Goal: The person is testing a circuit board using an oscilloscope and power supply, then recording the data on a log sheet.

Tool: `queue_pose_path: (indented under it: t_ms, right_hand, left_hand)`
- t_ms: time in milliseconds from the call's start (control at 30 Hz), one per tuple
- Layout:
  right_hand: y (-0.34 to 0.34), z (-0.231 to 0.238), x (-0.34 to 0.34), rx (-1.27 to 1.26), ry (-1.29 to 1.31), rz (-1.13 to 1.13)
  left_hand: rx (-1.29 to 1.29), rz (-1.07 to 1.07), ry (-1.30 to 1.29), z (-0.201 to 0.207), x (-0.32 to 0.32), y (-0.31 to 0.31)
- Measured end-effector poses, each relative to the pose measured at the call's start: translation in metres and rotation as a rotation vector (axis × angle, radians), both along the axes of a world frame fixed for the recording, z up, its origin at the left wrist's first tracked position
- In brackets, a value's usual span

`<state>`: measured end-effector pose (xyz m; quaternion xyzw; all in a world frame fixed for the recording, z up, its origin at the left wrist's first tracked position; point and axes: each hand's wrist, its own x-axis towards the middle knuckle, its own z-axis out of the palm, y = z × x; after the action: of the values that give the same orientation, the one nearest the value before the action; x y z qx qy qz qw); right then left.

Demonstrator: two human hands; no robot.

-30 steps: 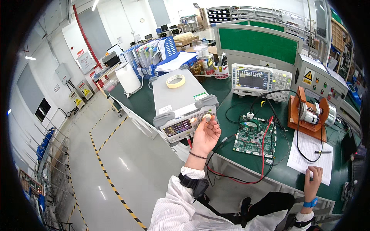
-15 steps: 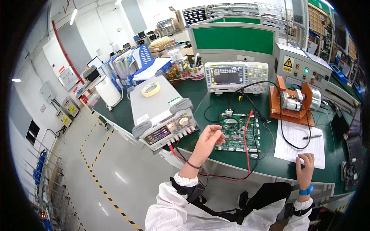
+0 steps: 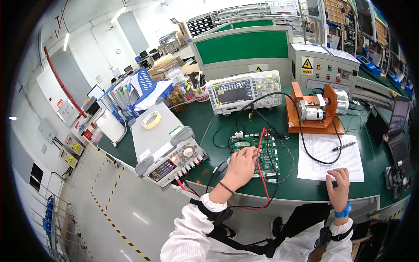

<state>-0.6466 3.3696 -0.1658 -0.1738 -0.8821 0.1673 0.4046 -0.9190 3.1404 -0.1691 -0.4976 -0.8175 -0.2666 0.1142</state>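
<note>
My left hand [image 3: 242,167] is over the left side of a green circuit board [image 3: 271,162], fingers bent down and drawn together. Its fingertips are partly hidden, and I cannot make out what they hold. A black lead [image 3: 213,174] runs up beside this hand. Across the board lies a red lead [image 3: 260,163], with a black one beside it. Near the table's front edge, my right hand [image 3: 338,188] is empty, thumb apart from its loosely bent fingers. It is beside the lower edge of a printed sheet [image 3: 321,168], on which a pen [image 3: 344,146] lies.
A power supply [image 3: 150,135] with a tape roll [image 3: 151,120] on top stands at left. An oscilloscope [image 3: 244,92] sits behind the board. To its right is a motor on an orange stand [image 3: 315,114], with a thick black cable looping past. A laptop [image 3: 395,118] stands far right.
My left hand has come down from above the board's left edge onto the board. My right hand stays near the sheet, its thumb further out. The whole view has shifted and tilted slightly.
</note>
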Motion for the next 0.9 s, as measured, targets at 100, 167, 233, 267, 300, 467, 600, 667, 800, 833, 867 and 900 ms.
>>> queue_pose_path:
  t_ms: [100, 167, 233, 267, 300, 467, 600, 667, 800, 833, 867, 900]
  right_hand:
    - [-0.001, 0.002, 0.0, -0.003, 0.013, 0.001]
    - [0.001, 0.0, 0.001, -0.015, 0.01, -0.005]
    - [0.002, -0.001, 0.002, -0.025, 0.007, -0.014]
    - [0.001, 0.0, 0.002, -0.033, 0.004, -0.01]
    - [0.001, 0.001, 0.002, -0.04, 0.001, -0.007]
    - [0.002, 0.002, 0.002, 0.006, 0.008, -0.011]
    - [0.0, 0.003, -0.004, -0.004, 0.018, 0.001]
    - [0.001, 0.003, 0.001, 0.011, 0.01, -0.012]
    - [0.001, 0.002, 0.001, -0.007, 0.001, -0.004]
    - [0.001, 0.002, 0.001, -0.011, 0.0, -0.008]
    - [0.001, 0.002, 0.001, -0.009, -0.002, -0.004]
    - [0.001, 0.003, 0.002, 0.001, -0.001, -0.008]
  left_hand:
    - [-0.087, -0.004, 0.11, 0.004, 0.003, 0.004]
    - [-0.082, -0.023, 0.124, 0.009, 0.003, 0.007]
    - [-0.073, -0.044, 0.139, 0.009, 0.002, 0.007]
    - [-0.059, -0.045, 0.147, 0.007, 0.0, 0.007]
    - [-0.043, -0.048, 0.154, 0.006, -0.001, 0.007]
    - [-0.097, -0.023, 0.058, 0.008, -0.002, 0.007]
    - [-0.087, -0.033, 0.048, 0.007, -0.005, -0.002]
    - [-0.055, -0.042, -0.014, 0.006, -0.005, 0.0]
    - [-0.075, -0.034, 0.035, 0.004, -0.005, 0.0]
    - [-0.082, -0.022, 0.041, 0.005, -0.004, 0.001]
    - [-0.08, -0.018, 0.039, 0.006, -0.003, 0.002]
    - [-0.062, -0.034, 0.037, 0.008, -0.002, 0.002]
